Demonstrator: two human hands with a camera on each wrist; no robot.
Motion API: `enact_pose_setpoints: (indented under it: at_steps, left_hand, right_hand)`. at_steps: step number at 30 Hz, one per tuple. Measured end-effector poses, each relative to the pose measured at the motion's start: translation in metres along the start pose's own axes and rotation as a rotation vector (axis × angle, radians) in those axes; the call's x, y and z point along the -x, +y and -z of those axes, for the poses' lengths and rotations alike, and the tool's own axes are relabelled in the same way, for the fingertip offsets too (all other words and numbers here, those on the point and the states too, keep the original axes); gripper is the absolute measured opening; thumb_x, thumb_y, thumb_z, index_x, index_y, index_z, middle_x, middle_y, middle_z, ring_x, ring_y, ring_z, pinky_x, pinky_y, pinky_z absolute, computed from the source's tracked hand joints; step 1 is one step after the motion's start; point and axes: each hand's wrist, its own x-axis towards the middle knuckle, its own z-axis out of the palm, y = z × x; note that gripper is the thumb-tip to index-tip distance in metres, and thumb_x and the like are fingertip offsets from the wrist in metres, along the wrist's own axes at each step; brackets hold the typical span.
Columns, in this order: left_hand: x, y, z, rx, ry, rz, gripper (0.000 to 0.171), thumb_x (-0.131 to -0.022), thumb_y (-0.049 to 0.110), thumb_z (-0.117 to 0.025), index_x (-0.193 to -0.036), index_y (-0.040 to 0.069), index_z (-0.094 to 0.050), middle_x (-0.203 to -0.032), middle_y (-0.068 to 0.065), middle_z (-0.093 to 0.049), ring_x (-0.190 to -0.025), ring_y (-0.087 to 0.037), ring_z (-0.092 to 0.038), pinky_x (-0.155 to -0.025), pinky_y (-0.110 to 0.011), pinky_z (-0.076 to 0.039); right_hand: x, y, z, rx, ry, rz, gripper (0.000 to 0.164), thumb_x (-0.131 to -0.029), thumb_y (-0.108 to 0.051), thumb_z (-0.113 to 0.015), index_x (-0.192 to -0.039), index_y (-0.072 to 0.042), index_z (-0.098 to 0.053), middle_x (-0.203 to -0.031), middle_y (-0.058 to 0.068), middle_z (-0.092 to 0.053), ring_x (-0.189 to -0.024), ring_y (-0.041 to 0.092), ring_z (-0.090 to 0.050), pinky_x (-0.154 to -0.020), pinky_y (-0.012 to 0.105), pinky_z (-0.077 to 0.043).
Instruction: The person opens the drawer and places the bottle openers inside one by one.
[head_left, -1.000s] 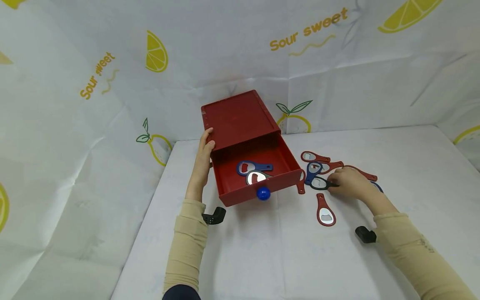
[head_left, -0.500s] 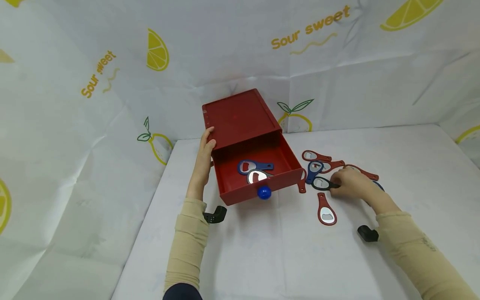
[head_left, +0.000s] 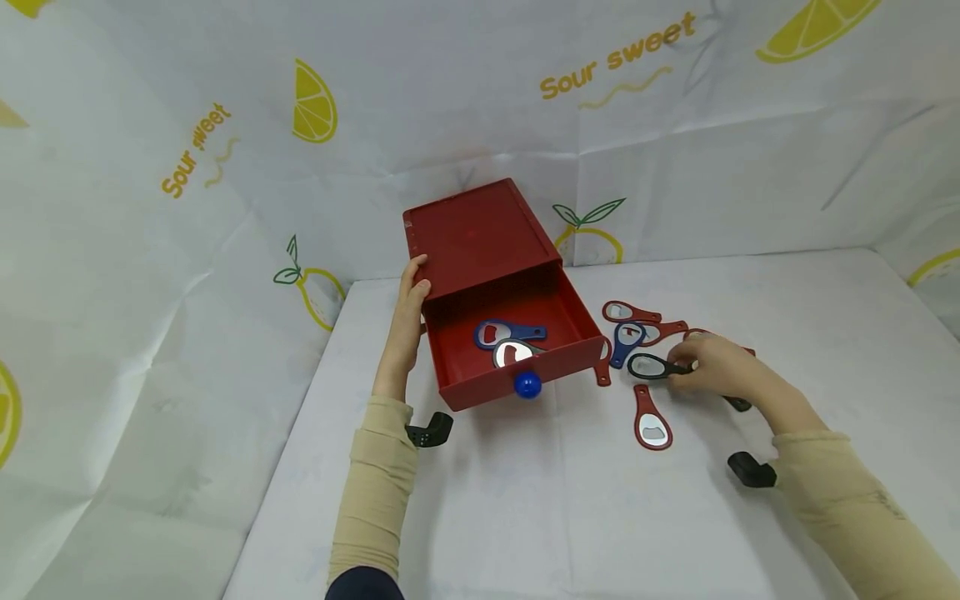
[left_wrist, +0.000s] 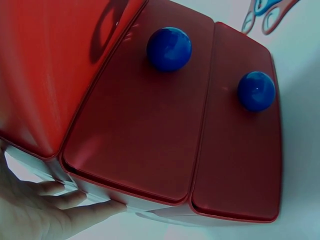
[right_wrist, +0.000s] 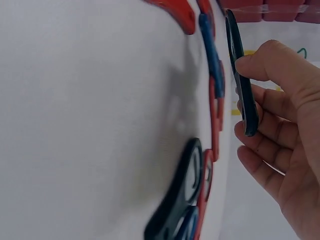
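Note:
A red drawer cabinet (head_left: 472,237) stands on the table with its top drawer (head_left: 480,390) pulled out. In that drawer lie a blue bottle opener (head_left: 531,332) and a black-rimmed one (head_left: 513,354). My left hand (head_left: 405,325) rests against the cabinet's left side, its fingers (left_wrist: 95,212) straight along the wall in the left wrist view. My right hand (head_left: 716,367) pinches a black bottle opener (right_wrist: 243,92) by its handle between thumb and fingers. The right wrist view shows this opener raised above the others.
Red bottle openers (head_left: 630,312) and a blue one (head_left: 625,350) lie in a cluster right of the drawer. Nearer lies a single red opener (head_left: 646,406). Another black opener (right_wrist: 172,200) lies under my right hand. Two lower drawers (left_wrist: 135,115) are closed.
My right hand has drawn the black bottle opener slightly right and up from the cluster. Another black opener's end now shows below the wrist. The left hand stays on the cabinet.

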Motion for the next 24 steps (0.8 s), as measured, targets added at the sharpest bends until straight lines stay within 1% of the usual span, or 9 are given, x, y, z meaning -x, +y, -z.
enact_pose_setpoints:
  at_steps: [5,7,10,12,16,17,19,22,24]
  left_hand:
    - [0.011,0.019,-0.004,-0.011,-0.015,-0.003,0.055,-0.092,0.039,-0.032,-0.145,0.029,-0.02,-0.15,-0.007,-0.022,-0.131,-0.029,-0.03,-0.097,-0.055,-0.034]
    - [0.014,0.023,-0.005,-0.013,-0.015,-0.004,0.055,-0.092,0.038,-0.032,-0.145,0.027,-0.02,-0.15,-0.007,-0.021,-0.131,-0.029,-0.03,-0.098,-0.055,-0.034]
    - [0.015,0.024,-0.005,-0.008,-0.016,-0.002,0.056,-0.092,0.039,-0.032,-0.145,0.027,-0.02,-0.151,-0.006,-0.02,-0.132,-0.028,-0.029,-0.098,-0.057,-0.033]
    - [0.01,0.016,-0.004,-0.006,-0.007,-0.003,0.054,-0.092,0.042,-0.033,-0.143,0.033,-0.022,-0.15,-0.003,-0.021,-0.131,-0.026,-0.03,-0.097,-0.056,-0.034]
    - [0.009,0.014,-0.003,-0.003,-0.007,-0.004,0.053,-0.091,0.044,-0.034,-0.142,0.034,-0.023,-0.149,-0.003,-0.022,-0.13,-0.026,-0.031,-0.097,-0.056,-0.034]
    - [0.009,0.014,-0.003,-0.003,-0.007,-0.005,0.054,-0.091,0.044,-0.034,-0.143,0.034,-0.023,-0.149,-0.003,-0.022,-0.13,-0.026,-0.031,-0.096,-0.056,-0.035]
    - [0.013,0.022,-0.005,0.0,-0.016,-0.004,0.056,-0.091,0.041,-0.033,-0.144,0.029,-0.021,-0.15,-0.006,-0.021,-0.13,-0.028,-0.031,-0.097,-0.056,-0.034]
    - [0.014,0.024,-0.006,0.001,-0.016,-0.002,0.056,-0.091,0.04,-0.033,-0.145,0.028,-0.021,-0.15,-0.006,-0.021,-0.13,-0.028,-0.031,-0.097,-0.055,-0.035]
    - [0.014,0.025,-0.006,0.003,-0.016,-0.002,0.056,-0.092,0.04,-0.033,-0.145,0.028,-0.02,-0.15,-0.006,-0.021,-0.13,-0.029,-0.031,-0.097,-0.055,-0.034]
  right_hand:
    - [0.007,-0.008,0.013,0.023,0.052,0.02,0.023,-0.075,-0.02,-0.071,-0.093,-0.006,-0.069,-0.084,0.002,-0.063,-0.081,0.019,-0.053,-0.068,0.033,-0.045]
    - [0.01,-0.012,0.018,0.025,0.076,0.026,0.023,-0.076,-0.021,-0.07,-0.094,-0.007,-0.069,-0.085,0.002,-0.063,-0.081,0.019,-0.051,-0.068,0.032,-0.044]
    - [0.012,-0.018,0.026,0.016,0.111,0.037,0.025,-0.076,-0.021,-0.07,-0.096,-0.007,-0.069,-0.09,0.006,-0.064,-0.081,0.019,-0.052,-0.067,0.032,-0.044]
    - [0.014,-0.022,0.031,0.003,0.136,0.053,0.026,-0.076,-0.021,-0.072,-0.097,-0.006,-0.069,-0.093,0.008,-0.065,-0.083,0.02,-0.055,-0.067,0.033,-0.045]
    - [0.018,-0.03,0.041,-0.002,0.217,0.1,0.029,-0.075,-0.02,-0.074,-0.099,-0.005,-0.068,-0.094,0.008,-0.065,-0.085,0.021,-0.056,-0.066,0.032,-0.045]
    - [0.019,-0.032,0.044,-0.002,0.247,0.117,0.028,-0.074,-0.02,-0.075,-0.098,-0.006,-0.069,-0.092,0.006,-0.065,-0.084,0.02,-0.055,-0.066,0.03,-0.044]
    - [0.021,-0.036,0.048,0.0,0.31,0.149,0.027,-0.073,-0.018,-0.076,-0.097,-0.007,-0.069,-0.09,0.004,-0.064,-0.083,0.015,-0.053,-0.065,0.029,-0.043]
    - [0.023,-0.043,0.055,0.0,0.4,0.193,0.026,-0.07,-0.015,-0.077,-0.095,-0.01,-0.068,-0.088,0.001,-0.063,-0.084,0.002,-0.047,-0.066,0.027,-0.043]
    - [0.023,-0.047,0.059,-0.016,0.454,0.234,0.028,-0.068,-0.011,-0.078,-0.094,-0.009,-0.068,-0.087,0.001,-0.063,-0.085,-0.003,-0.044,-0.066,0.025,-0.042]
